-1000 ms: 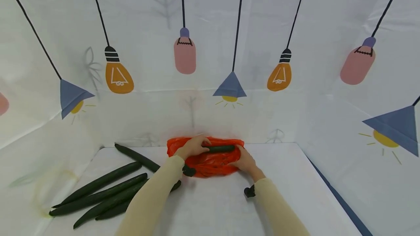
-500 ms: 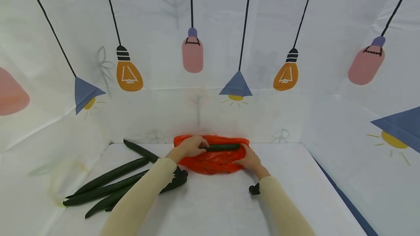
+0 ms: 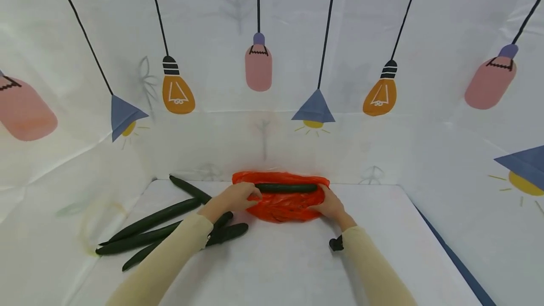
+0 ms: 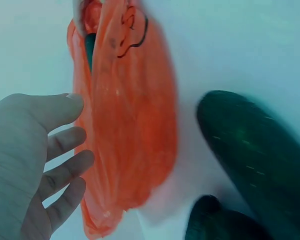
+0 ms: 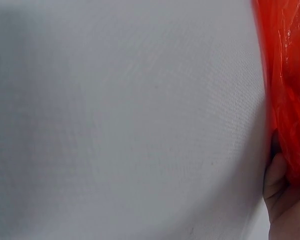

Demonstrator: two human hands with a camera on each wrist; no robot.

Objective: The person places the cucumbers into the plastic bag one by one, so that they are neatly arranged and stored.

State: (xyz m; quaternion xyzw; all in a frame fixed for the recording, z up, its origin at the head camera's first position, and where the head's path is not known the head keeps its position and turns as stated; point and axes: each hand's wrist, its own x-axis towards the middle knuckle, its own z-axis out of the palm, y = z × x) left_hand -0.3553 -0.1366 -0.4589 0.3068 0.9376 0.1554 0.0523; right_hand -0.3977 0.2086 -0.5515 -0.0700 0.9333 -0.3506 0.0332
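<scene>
One cucumber [image 3: 286,187] lies across the orange plastic bag [image 3: 284,202] at the back of the white table [image 3: 276,268], its long axis running left to right. Our left hand [image 3: 233,198] hovers beside its left end, fingers spread and holding nothing. Our right hand [image 3: 330,206] pinches the bag's right edge. We judge it best to keep that edge taut while we tuck the cucumber in lengthwise.

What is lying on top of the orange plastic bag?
One dark green cucumber lies lengthwise along the orange plastic bag, at its far edge. Whether anything is inside the crumpled bag cannot be seen.
</scene>
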